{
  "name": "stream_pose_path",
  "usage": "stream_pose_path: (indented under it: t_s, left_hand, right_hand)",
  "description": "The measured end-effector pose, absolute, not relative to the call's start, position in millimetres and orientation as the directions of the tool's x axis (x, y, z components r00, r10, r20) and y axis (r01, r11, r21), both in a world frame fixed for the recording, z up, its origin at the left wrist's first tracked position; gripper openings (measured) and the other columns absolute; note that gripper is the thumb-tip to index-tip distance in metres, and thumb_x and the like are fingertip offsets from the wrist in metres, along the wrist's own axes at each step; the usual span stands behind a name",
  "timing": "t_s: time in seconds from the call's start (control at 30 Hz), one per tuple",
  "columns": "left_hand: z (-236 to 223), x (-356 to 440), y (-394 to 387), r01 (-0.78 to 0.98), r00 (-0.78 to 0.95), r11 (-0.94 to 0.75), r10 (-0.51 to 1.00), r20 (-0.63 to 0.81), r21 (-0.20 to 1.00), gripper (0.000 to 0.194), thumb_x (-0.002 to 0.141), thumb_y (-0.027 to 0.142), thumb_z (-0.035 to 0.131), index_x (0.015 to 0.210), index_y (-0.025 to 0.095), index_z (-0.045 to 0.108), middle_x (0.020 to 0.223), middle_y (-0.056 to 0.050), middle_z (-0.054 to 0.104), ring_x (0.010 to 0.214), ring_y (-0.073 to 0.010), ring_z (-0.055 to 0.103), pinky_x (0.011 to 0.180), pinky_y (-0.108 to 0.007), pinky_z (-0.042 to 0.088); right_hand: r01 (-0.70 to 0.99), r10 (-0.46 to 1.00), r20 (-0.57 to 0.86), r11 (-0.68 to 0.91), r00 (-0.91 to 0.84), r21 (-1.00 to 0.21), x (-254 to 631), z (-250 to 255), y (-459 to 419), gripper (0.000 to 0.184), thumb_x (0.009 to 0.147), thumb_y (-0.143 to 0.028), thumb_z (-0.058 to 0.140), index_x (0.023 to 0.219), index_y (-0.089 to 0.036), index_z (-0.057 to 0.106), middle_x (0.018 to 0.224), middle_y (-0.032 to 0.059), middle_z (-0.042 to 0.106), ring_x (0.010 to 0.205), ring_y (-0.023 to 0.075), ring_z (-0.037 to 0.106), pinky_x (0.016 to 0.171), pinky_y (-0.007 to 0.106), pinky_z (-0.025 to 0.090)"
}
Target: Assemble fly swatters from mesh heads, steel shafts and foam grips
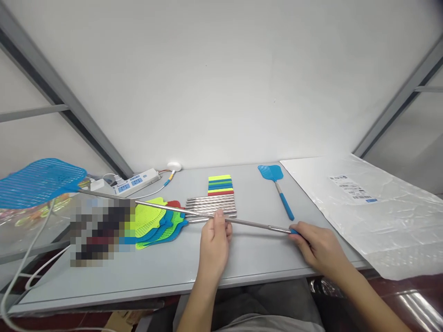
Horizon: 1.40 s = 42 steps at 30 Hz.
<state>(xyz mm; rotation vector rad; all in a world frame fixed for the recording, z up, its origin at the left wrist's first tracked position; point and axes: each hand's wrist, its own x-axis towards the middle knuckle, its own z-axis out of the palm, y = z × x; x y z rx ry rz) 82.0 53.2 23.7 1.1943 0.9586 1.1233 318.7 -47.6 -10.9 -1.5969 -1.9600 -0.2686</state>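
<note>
The left hand [215, 240] is clamped on the metal shaft [249, 223] and the right hand [316, 242] round the blue handle [295, 231] of a long swatter [41, 183] above the worktop [259, 265], where a second swatter [278, 188] seems finished while mesh heads [152, 216], rods [212, 203] and coloured tubes [220, 183] look mostly unjoined.

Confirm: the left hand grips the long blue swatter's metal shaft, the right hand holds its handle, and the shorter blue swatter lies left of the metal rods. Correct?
Not quite: the shorter blue swatter lies right of the metal rods, as the head view shows. The left hand does grip the long blue swatter's shaft, and the right hand holds its handle.
</note>
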Motion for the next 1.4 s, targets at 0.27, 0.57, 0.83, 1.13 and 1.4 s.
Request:
stream_pose_path:
  t_s: [0.27,0.57,0.83,1.13,1.4]
  left_hand:
    - [17.0,98.2,35.7,-0.019,0.37,0.063,0.928,-0.051,0.998,0.05,0.09,0.059,0.044,0.059,0.022,0.032,0.055,0.005,0.026,0.049,-0.0107,0.022,0.045,-0.025,0.017]
    - [24.1,49.1,66.9,-0.097,0.203,-0.058,0.976,0.077,0.994,0.048,0.089,0.057,0.05,0.059,0.019,0.045,0.058,0.002,0.041,0.054,-0.0117,0.036,0.049,-0.024,0.027]
    - [51.0,-14.3,106.2,-0.237,-0.165,-0.187,0.975,0.15,0.953,0.042,0.087,0.047,0.058,0.06,0.018,0.043,0.055,0.004,0.036,0.046,-0.0075,0.031,0.04,-0.019,0.022]
    - [41.8,12.2,91.5,-0.239,-0.086,-0.126,0.99,0.108,0.963,0.048,0.085,0.046,0.061,0.056,0.019,0.034,0.051,0.006,0.028,0.045,-0.0062,0.028,0.041,-0.018,0.021]
    - [33.3,24.9,81.8,-0.145,-0.008,-0.096,0.995,0.095,0.985,0.05,0.086,0.054,0.057,0.058,0.02,0.034,0.052,0.006,0.028,0.046,-0.0076,0.024,0.043,-0.021,0.019]
  right_hand:
    - [0.951,0.846,0.519,0.251,-0.124,-0.182,316.4,-11.9,-47.3,0.017,0.098,-0.027,0.042,0.096,-0.019,0.058,0.075,0.0016,0.065,0.062,0.0141,0.059,0.055,0.026,0.038]
    - [0.929,0.869,0.471,0.287,-0.15,-0.232,318.2,-13.0,-44.6,0.016,0.098,-0.028,0.044,0.099,-0.021,0.059,0.077,0.0015,0.065,0.067,0.0142,0.061,0.059,0.025,0.041]
    - [0.921,0.884,0.441,0.291,-0.155,-0.258,323.0,-17.7,-45.8,0.013,0.098,-0.03,0.046,0.102,-0.023,0.057,0.08,0.0015,0.065,0.069,0.0153,0.063,0.062,0.026,0.044]
    - [0.928,0.888,0.436,0.274,-0.144,-0.252,322.7,-16.6,-45.4,0.015,0.098,-0.031,0.046,0.1,-0.022,0.058,0.08,0.0014,0.065,0.068,0.0152,0.062,0.061,0.026,0.044]
    - [0.94,0.877,0.458,0.267,-0.145,-0.214,319.6,-16.6,-45.4,0.014,0.098,-0.03,0.045,0.1,-0.021,0.056,0.078,0.0012,0.063,0.065,0.0148,0.059,0.059,0.026,0.041]
